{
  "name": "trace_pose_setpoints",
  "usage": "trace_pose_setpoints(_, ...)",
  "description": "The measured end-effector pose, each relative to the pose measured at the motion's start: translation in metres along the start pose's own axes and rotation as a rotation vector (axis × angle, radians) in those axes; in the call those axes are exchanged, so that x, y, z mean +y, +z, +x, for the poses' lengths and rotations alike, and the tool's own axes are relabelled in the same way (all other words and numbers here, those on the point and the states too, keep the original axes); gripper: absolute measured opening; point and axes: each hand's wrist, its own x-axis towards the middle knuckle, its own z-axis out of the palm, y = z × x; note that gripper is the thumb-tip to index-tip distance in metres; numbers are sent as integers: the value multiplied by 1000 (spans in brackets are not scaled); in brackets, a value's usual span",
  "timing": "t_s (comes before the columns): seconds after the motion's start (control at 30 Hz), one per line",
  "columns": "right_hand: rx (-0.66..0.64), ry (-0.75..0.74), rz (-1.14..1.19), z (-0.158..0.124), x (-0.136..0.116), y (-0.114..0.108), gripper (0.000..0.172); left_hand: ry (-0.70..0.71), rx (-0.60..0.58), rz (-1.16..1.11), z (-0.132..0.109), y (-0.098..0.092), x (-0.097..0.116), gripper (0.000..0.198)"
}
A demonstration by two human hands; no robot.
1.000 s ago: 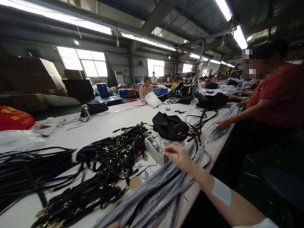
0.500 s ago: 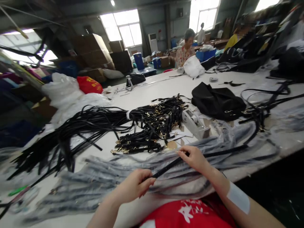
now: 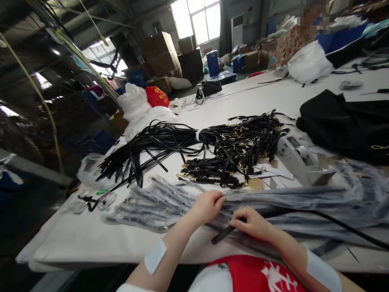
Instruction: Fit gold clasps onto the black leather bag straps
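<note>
A black strap (image 3: 223, 235) is pinched in my right hand (image 3: 251, 222). Its short end sticks out toward the front left, and the rest trails off to the right. My left hand (image 3: 208, 207) is just left of the right one, over the plastic-wrapped straps (image 3: 161, 205). Its fingers are curled, and I cannot make out whether anything is in them. Beyond the hands lies a big bundle of black straps with gold clasps (image 3: 225, 158), tied near its middle by a white band (image 3: 198, 135).
A grey tape dispenser (image 3: 299, 160) stands right of the bundle, with a tan disc (image 3: 255, 184) near it. A black bag (image 3: 346, 121) lies at the right. White plastic bags (image 3: 135, 101) and a red bag (image 3: 157, 96) sit at the far left. A co-worker is across the table.
The view has swung left. My left hand has let go of the strap and moved toward the far side, closer to my right hand. The strap's end now protrudes from my right hand.
</note>
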Motion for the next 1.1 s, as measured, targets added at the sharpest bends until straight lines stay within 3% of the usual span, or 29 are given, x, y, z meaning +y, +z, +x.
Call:
trace_pose_setpoints(0.2,-37,34,189,4,14,-4,40,56,76,185,75,14,5,24)
trace_pose_setpoints(0.37,20,68,307,3,18,-7,44,52,81,253,98,25,14,15)
trace_pose_setpoints(0.47,67,81,358,2,11,-7,42,86,67,224,95,18,14,11)
trace_pose_setpoints(0.57,174,74,424,3,1,-12,47,105,88,112,83,1,14,20)
trace_pose_setpoints(0.67,392,34,518,-3,-14,-20,55,61,140,-172,56,-25,21,23)
trace_pose_setpoints(0.8,650,-26,652,-20,-30,-34,50,24,42,-646,20,-51,46,38)
trace_pose_setpoints(0.93,730,-36,738,-25,-34,-43,44,-13,-38,-1143,13,-49,65,39)
trace_pose_setpoints(1.1,763,-30,728,-26,-39,-41,43,61,-74,-1461,15,-39,74,35)
